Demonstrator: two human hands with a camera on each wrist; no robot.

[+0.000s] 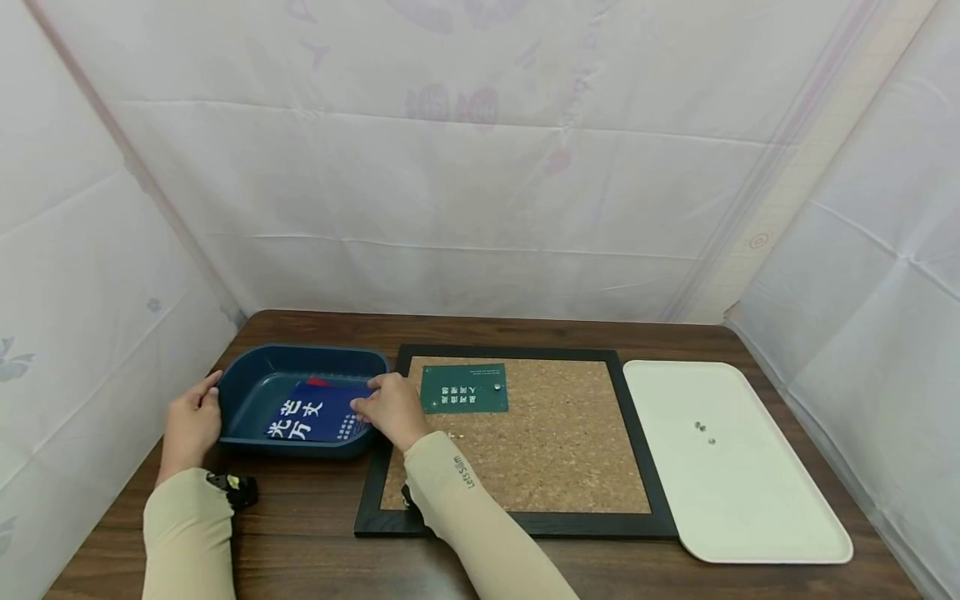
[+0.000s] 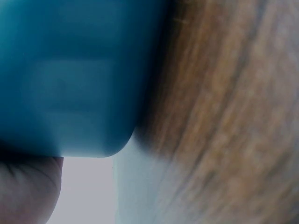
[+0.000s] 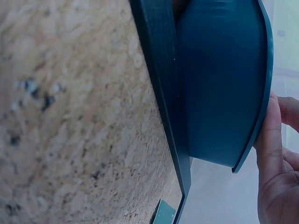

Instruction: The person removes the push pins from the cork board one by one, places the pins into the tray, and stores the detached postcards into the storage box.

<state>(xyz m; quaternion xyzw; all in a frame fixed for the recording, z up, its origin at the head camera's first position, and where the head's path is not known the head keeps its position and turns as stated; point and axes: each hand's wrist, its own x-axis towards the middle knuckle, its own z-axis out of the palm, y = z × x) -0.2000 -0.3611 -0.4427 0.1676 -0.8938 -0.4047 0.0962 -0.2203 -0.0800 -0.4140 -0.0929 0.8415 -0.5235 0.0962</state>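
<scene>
A dark blue plastic bin [image 1: 251, 400] stands at the left of the table. My left hand [image 1: 191, 421] grips its left rim; in the left wrist view, part of that hand [image 2: 28, 189] shows beside the bin wall [image 2: 79, 93]. Inside the bin lies a blue card [image 1: 326, 408] with large white characters, a bit of red showing behind it. My right hand [image 1: 393, 408] reaches over the bin's right rim and pinches the card's right edge between thumb and fingers. The right wrist view shows this hand [image 3: 275, 163] at the rim, its hold on the card hidden there.
A black-framed cork board [image 1: 555, 450] lies beside the bin. On its upper left is a green card [image 1: 463, 388] with a pushpin [image 1: 497, 387] near its right edge. To the right, a white tray [image 1: 757, 492] carries a few small pins [image 1: 701, 427].
</scene>
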